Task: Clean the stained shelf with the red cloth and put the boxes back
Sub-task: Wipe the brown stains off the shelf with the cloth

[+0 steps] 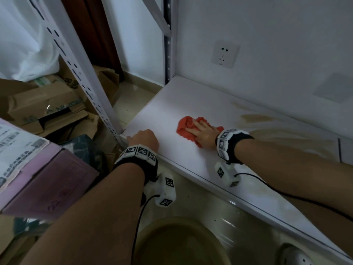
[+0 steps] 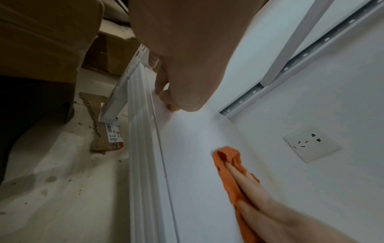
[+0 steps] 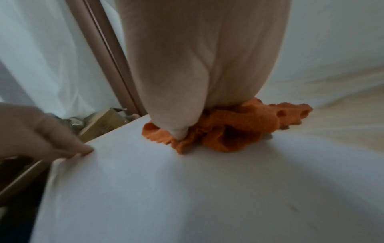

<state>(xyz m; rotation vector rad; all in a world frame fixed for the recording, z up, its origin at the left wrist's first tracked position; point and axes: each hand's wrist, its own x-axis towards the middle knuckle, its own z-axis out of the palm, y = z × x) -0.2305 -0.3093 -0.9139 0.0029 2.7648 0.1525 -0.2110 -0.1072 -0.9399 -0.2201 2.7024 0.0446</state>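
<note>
The right hand (image 1: 204,133) is pressing flat fingers on the red cloth (image 1: 186,127) on the white shelf (image 1: 172,111). The left hand (image 1: 145,138) is curling on its front edge. Brown stains (image 1: 256,118) are waiting beside the cloth; the boxes (image 1: 44,104) are sitting on the floor.

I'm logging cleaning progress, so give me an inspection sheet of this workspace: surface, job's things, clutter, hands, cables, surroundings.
Surface: white shelf, left part looks clean; brownish stain remains on the right, toward the wall.
Job's things: red cloth bunched flat on the shelf; pink box and cardboard boxes off the shelf, at left.
Clutter: basin on the floor below the shelf.
Hands: right hand presses the cloth with straight fingers; left hand grips the shelf's front corner.
Cables: black wrist cable crosses the shelf edge.
Surroundings: wall socket, slotted rack upright.
</note>
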